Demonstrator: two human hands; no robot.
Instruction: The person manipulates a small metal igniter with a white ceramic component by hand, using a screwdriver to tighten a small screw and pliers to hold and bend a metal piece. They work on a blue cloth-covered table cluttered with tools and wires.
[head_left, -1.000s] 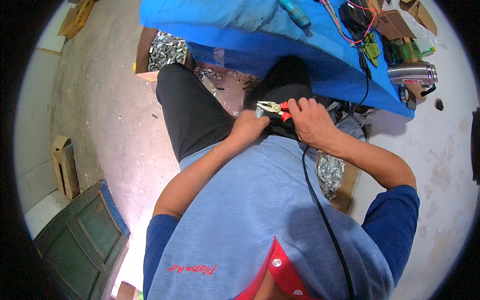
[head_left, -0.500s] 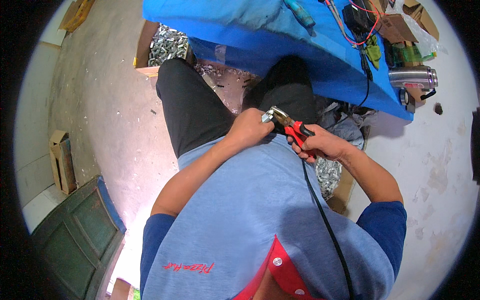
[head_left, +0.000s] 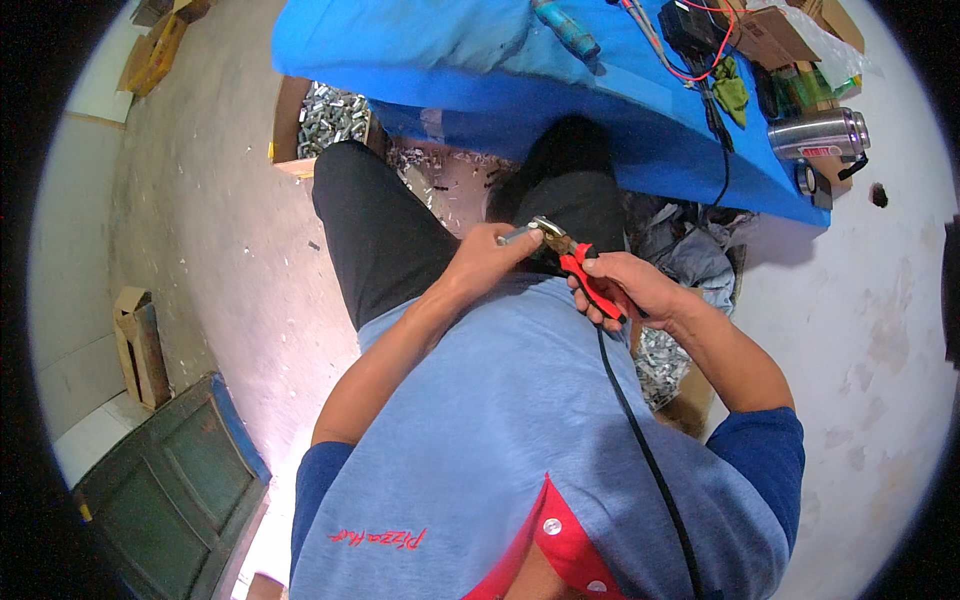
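Observation:
My right hand (head_left: 635,288) is closed round the red and black handles of a pair of pliers (head_left: 592,285). The jaws of the pliers reach up and left, against the end of a small silvery metal piece (head_left: 516,235). My left hand (head_left: 488,257) pinches that metal piece between thumb and fingers, over my lap. Its exact kind is too small to make out, and part of it lies hidden in the fingers. A black cable (head_left: 645,440) hangs below the right hand and runs down across my shirt.
A blue-covered table (head_left: 430,50) stands ahead, bearing a teal tool (head_left: 566,30), wires, a green cloth (head_left: 731,92) and a steel flask (head_left: 818,134). A cardboard box (head_left: 290,120) of small metal pieces sits at its left. Shiny scraps (head_left: 662,362) lie beside my right thigh.
My left thumb has come up to the jaws, and the metal piece has turned to lie more level. The pliers' handles have swung slightly. The whole view has shifted a little.

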